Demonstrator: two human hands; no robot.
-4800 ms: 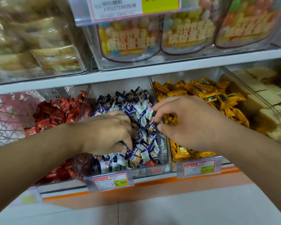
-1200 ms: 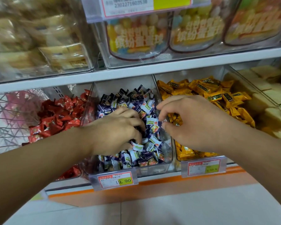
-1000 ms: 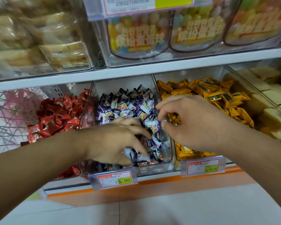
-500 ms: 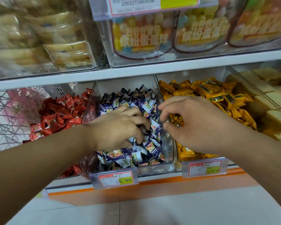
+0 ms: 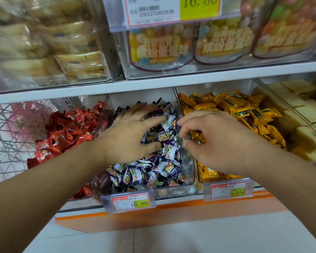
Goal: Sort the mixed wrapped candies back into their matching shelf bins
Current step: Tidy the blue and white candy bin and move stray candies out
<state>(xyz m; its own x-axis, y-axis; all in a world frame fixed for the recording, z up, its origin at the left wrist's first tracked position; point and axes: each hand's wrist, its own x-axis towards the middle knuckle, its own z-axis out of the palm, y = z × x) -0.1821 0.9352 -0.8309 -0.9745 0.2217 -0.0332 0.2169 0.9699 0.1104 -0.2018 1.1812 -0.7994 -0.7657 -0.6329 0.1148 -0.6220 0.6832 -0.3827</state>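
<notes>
Three clear shelf bins stand side by side. The left one holds red wrapped candies [image 5: 66,132], the middle bin [image 5: 171,190] holds purple-and-white candies [image 5: 153,172], and the right one holds yellow candies [image 5: 235,110]. My left hand [image 5: 130,132] lies over the middle bin's pile with its fingers spread flat, touching the purple-and-white wrappers. Over the divider between the middle and yellow bins hovers my right hand [image 5: 217,141]. Its fingers are loosely curled, thumb and forefinger are apart, and I see nothing between them.
Price tags [image 5: 130,202] [image 5: 228,190] hang on the bins' fronts. A white shelf board [image 5: 153,83] runs just above, carrying candy-ball jars [image 5: 161,46] and packed biscuits [image 5: 80,64]. A wire basket [image 5: 9,136] stands at the left, pale cake blocks [image 5: 299,114] at the right.
My left hand's fingers have uncurled and stretched farther back over the purple-and-white pile. My right hand's thumb and forefinger have parted. The view has tilted up slightly.
</notes>
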